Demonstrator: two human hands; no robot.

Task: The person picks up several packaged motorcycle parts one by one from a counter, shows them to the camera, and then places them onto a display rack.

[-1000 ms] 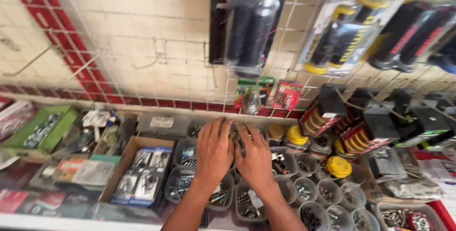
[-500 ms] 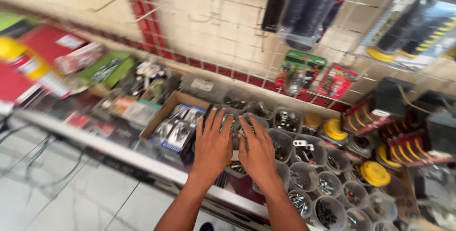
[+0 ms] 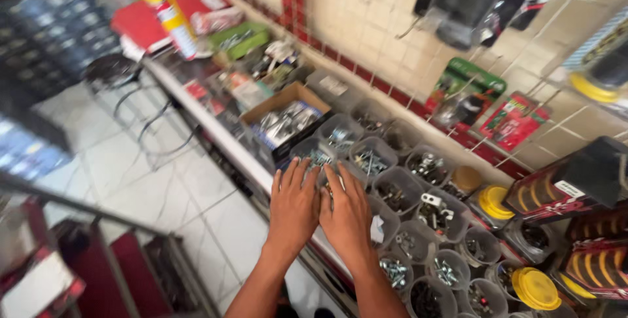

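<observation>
Resting palm-down and side by side, the left hand [image 3: 296,205] and the right hand [image 3: 347,214] lie flat with fingers spread and straight, gripping nothing — both are laid over the near row of clear plastic cups [image 3: 392,194] of small metal hardware that crowd the counter [image 3: 216,136]. The fingers of both hands point away from the person, up and slightly toward the tiled wall [image 3: 366,36], and the forearms run back down to the lower edge of the view. The cups form a long band whose axis runs diagonally, from the cardboard box [image 3: 286,120] of packaged parts at upper left down to the lower right corner, following the counter's front edge. The left fingertips reach a cup of screws [image 3: 318,156]; the right hand covers another, hidden under the palm. Beside the right wrist sits a cup of bolts [image 3: 394,271]. Further right stand containers with yellow lids [image 3: 535,288] and black-and-red boxes [image 3: 575,184]. A yellow spray can [image 3: 171,17] stands upright far down the counter — blurred
</observation>
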